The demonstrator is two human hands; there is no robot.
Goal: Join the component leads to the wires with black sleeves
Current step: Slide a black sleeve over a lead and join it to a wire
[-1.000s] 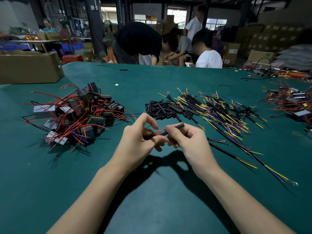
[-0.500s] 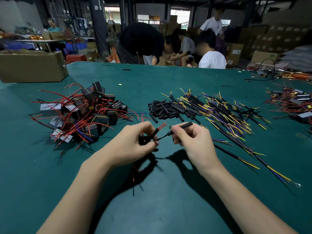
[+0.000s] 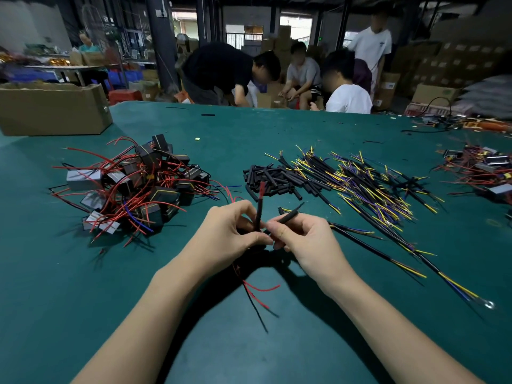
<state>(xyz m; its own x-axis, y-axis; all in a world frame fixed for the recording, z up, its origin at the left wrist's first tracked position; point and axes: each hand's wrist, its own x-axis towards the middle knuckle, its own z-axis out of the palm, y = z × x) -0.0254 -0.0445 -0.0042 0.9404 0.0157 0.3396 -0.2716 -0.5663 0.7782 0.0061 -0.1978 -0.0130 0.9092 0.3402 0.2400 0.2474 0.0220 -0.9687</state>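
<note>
Here, both hands meet over the near centre of the green table (image 3: 277,128). The left hand (image 3: 227,234) has its fingers curled round a black sleeve (image 3: 259,209) that stands nearly upright, with a red lead (image 3: 261,187) showing at its upper end. The component itself is hidden inside this hand; red and black leads (image 3: 256,296) hang below it and trail onto the table toward the viewer. The right hand (image 3: 300,239) pinches a second black sleeve (image 3: 291,216) between thumb and fingers; this sleeve slants up and to the right, its lower end close to the base of the upright one. Whether the two sleeves touch cannot be told.

To the left lies a heap of boxed components (image 3: 138,187) tangled with red leads. Beyond the hands, at centre, lies a pile of loose black sleeves (image 3: 270,178); just to its right spreads a bundle of wires (image 3: 360,187) with yellow, blue and black insulation, one of which runs toward the near right and ends in a ring terminal (image 3: 489,304). A further heap of parts (image 3: 482,170) sits at the far right edge. A cardboard box (image 3: 52,109) stands on the far left of the table. Several people (image 3: 291,76) sit or bend behind the far edge, among stacked cartons.
</note>
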